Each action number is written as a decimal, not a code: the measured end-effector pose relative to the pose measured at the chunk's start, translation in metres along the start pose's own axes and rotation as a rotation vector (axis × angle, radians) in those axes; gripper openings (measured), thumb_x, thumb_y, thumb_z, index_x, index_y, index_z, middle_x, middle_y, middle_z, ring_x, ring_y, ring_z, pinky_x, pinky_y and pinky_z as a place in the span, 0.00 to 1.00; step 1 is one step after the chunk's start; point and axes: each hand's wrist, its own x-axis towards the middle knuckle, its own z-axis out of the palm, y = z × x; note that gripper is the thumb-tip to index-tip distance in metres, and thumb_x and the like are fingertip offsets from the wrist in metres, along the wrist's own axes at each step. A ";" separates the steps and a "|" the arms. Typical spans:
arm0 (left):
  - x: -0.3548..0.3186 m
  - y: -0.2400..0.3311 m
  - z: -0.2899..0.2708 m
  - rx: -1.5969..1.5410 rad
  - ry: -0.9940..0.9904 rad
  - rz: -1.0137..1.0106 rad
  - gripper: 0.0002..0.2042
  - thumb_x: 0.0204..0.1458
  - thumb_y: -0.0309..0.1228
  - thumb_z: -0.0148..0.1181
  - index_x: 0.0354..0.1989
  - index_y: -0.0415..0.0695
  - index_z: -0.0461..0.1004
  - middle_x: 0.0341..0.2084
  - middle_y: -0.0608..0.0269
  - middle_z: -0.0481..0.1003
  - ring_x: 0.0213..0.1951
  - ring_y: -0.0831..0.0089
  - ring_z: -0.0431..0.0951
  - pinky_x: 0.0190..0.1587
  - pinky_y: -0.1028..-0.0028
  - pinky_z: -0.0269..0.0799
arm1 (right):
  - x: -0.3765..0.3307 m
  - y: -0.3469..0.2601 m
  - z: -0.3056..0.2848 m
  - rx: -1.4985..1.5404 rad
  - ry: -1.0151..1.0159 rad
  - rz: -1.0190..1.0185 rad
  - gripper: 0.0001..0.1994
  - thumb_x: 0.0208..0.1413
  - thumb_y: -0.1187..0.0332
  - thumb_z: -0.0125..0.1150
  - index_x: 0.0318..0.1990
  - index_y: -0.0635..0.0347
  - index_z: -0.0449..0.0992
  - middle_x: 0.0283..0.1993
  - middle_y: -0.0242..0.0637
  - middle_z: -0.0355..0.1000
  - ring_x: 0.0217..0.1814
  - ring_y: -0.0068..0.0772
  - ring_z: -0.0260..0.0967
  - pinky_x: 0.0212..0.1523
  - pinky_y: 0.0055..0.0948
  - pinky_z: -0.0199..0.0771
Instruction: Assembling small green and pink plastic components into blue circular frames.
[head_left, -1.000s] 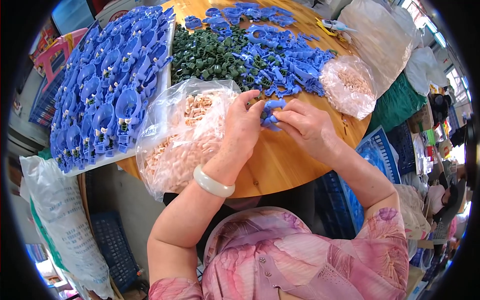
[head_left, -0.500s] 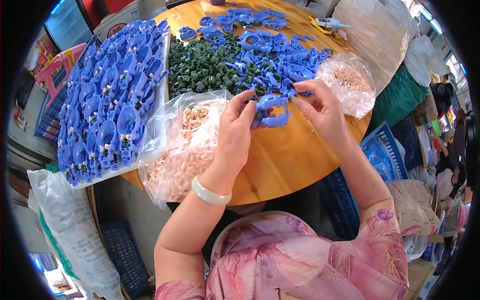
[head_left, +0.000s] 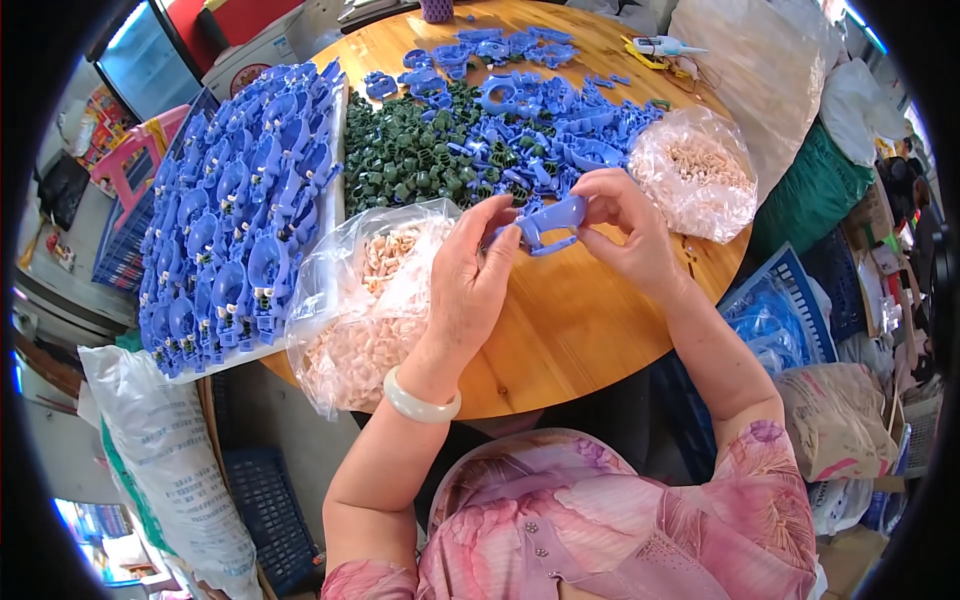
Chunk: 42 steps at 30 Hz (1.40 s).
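Observation:
Between my two hands, above the near part of the wooden table (head_left: 545,370), is a blue plastic toy part (head_left: 550,222) with a curved shell and prongs. My left hand (head_left: 475,270) pinches its left end with thumb and fingers. My right hand (head_left: 628,230) grips the shell's right end between thumb and fingertips. Just beyond lie a heap of dark green plastic pieces (head_left: 405,150) and a pile of loose blue plastic parts (head_left: 560,120). A clear bag of small cream pieces (head_left: 365,340) rests against my left wrist's side; another such bag (head_left: 695,165) lies beyond my right hand.
On the left, a white tray (head_left: 338,180) carries rows of blue assemblies (head_left: 225,215). A white-and-blue tool (head_left: 668,46) lies at the table's far right. White sack (head_left: 165,460), dark blue crate (head_left: 265,515) and blue basket (head_left: 785,310) stand around the table.
My right hand has closed on the blue toy part, where it was apart from it before. The part has turned, now showing its smooth curved shell. The view has shifted slightly.

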 end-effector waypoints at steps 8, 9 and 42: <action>-0.004 0.028 -0.007 0.349 -0.092 -0.051 0.15 0.44 0.24 0.57 0.44 0.38 0.71 0.33 0.55 0.75 0.34 0.65 0.76 0.37 0.73 0.70 | 0.002 -0.003 -0.005 -0.158 -0.023 -0.235 0.20 0.40 0.86 0.62 0.42 0.59 0.70 0.46 0.38 0.65 0.43 0.30 0.71 0.40 0.24 0.76; -0.003 0.031 -0.009 0.337 -0.122 -0.074 0.16 0.44 0.25 0.58 0.43 0.38 0.71 0.32 0.55 0.75 0.33 0.65 0.76 0.37 0.73 0.70 | 0.002 -0.007 -0.008 -0.129 -0.033 -0.276 0.20 0.40 0.86 0.62 0.42 0.59 0.70 0.46 0.38 0.65 0.43 0.30 0.71 0.40 0.24 0.76; 0.269 0.056 -0.414 1.502 0.575 -0.216 0.16 0.45 0.29 0.52 0.45 0.41 0.72 0.40 0.45 0.75 0.46 0.53 0.74 0.48 0.62 0.69 | 0.010 0.005 0.008 -0.462 -0.186 0.108 0.10 0.42 0.85 0.55 0.33 0.61 0.73 0.35 0.36 0.67 0.21 0.26 0.61 0.21 0.21 0.60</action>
